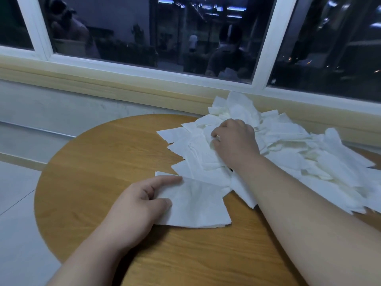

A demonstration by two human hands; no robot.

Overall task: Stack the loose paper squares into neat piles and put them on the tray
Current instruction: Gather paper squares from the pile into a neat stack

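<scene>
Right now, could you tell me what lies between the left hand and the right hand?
Only white paper, in the head view: the small stack the left hand holds, then the near edge of the loose pile the right hand grips.

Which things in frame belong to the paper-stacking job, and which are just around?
Job: left hand holding the small stack; right hand pinching into the loose heap.
Just there: round table, window, floor.
</scene>
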